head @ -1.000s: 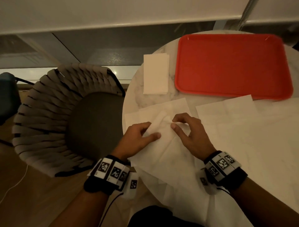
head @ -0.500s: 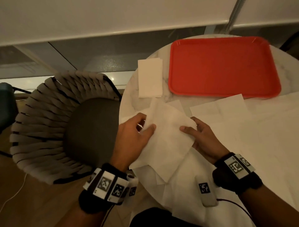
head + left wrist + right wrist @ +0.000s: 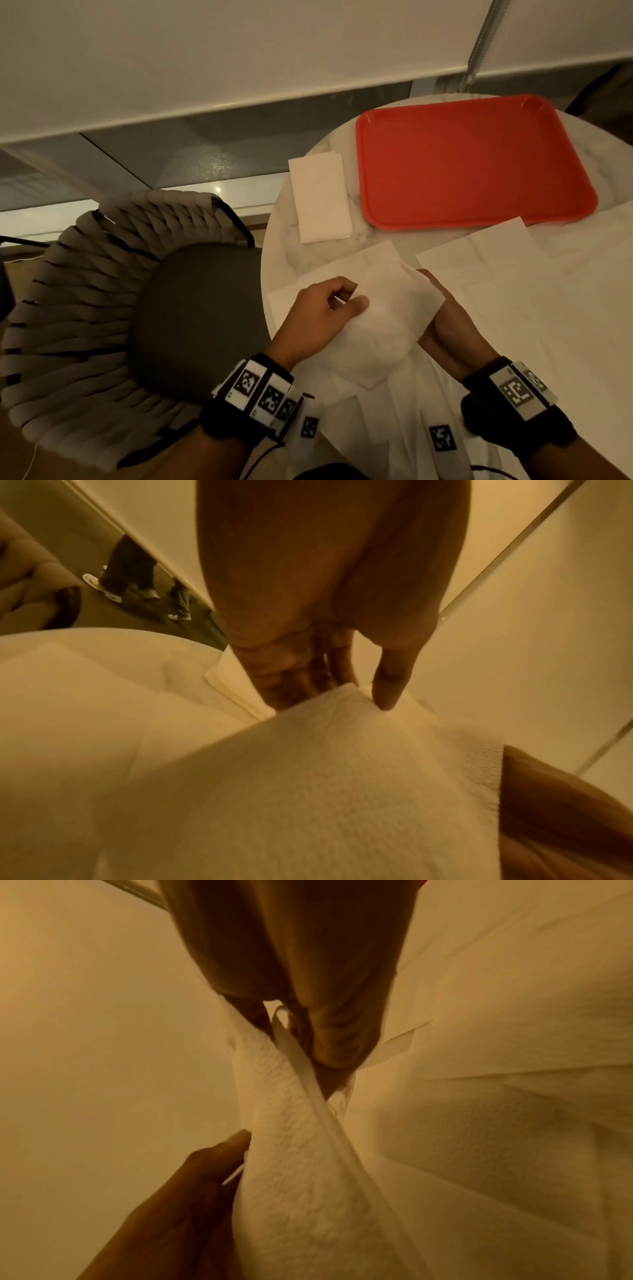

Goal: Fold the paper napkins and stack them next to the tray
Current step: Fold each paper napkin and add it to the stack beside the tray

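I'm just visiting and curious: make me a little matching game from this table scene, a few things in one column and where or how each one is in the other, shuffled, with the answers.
Things:
1. tray
2. folded stack
3. held napkin
4. chair

Descriptions:
A. white, lifted between the left hand and the right hand
B. red, at the table's far side
C. dark seat, woven back, left of the table
D. white, lying flat just left of the tray

Pairs: 1-B, 2-D, 3-A, 4-C
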The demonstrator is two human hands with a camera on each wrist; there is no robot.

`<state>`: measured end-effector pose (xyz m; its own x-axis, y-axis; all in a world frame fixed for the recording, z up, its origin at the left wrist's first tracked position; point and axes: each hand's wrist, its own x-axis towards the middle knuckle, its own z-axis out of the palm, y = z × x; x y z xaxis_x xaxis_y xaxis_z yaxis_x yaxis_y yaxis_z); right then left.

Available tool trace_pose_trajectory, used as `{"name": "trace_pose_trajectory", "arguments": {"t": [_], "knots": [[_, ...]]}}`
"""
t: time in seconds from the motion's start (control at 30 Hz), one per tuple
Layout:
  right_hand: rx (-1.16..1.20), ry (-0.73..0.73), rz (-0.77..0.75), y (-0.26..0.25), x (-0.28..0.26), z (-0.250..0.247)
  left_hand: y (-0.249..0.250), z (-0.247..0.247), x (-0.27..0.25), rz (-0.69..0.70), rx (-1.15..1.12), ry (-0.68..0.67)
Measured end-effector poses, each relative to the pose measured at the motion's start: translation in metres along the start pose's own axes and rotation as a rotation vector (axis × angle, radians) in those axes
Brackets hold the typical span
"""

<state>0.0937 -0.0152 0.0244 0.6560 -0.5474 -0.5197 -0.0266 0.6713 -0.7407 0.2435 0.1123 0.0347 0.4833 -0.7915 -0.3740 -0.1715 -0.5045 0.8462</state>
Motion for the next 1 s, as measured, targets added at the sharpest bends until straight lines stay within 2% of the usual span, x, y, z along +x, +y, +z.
{"name": "trace_pose_trajectory", "arguments": {"t": [0.07, 0.13, 0.27, 0.37, 0.43, 0.6, 0.83, 1.0], "knots": [[0.066, 0.023, 0.024, -0.003, 0.008, 0.009, 0.000, -0.014, 0.019, 0.039, -0.053, 0.009], [0.020, 0.065, 0.053, -0.006, 0.016, 0.014, 0.000, -0.031, 0.043, 0.018, -0.126, 0.108], [-0.649, 0.255, -0.102, 0.002, 0.027, 0.005, 0.001, -0.063, 0.106, -0.119, -0.389, 0.312], [-1.136, 0.303, -0.231, 0.022, 0.036, -0.010, 0.000, -0.078, 0.153, -0.194, -0.438, 0.405], [-1.328, 0.334, -0.254, 0.033, 0.042, -0.017, 0.000, -0.082, 0.176, -0.207, -0.405, 0.439], [-1.513, 0.416, -0.249, 0.043, 0.052, -0.023, -0.008, -0.083, 0.203, -0.196, -0.057, 0.576], [-1.584, 0.429, -0.326, 0.042, 0.058, -0.025, -0.021, -0.081, 0.205, -0.225, -0.015, 0.641], [-1.469, 0.381, -0.303, 0.035, 0.056, -0.021, -0.009, -0.081, 0.173, -0.127, 0.000, 0.646]]}}
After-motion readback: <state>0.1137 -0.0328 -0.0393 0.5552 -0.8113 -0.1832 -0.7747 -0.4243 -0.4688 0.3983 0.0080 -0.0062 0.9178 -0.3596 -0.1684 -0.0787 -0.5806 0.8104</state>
